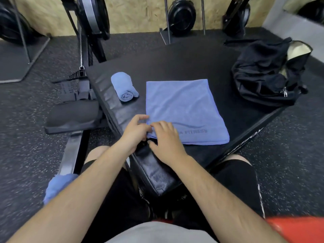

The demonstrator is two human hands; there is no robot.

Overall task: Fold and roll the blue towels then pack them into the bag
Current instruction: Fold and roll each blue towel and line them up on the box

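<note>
Fingers on blue towel corner

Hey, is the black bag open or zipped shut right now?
Open: the black bag gapes at its far end, showing its pale lining.

This is a gym. Speckled black rubber flooring and black flywheel exercise machines fill it. A flat blue towel reads FITNESS.

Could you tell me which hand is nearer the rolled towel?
Left. The left hand lies nearside of the rolled towel; the right hand farther right, on the flat towel.
</note>
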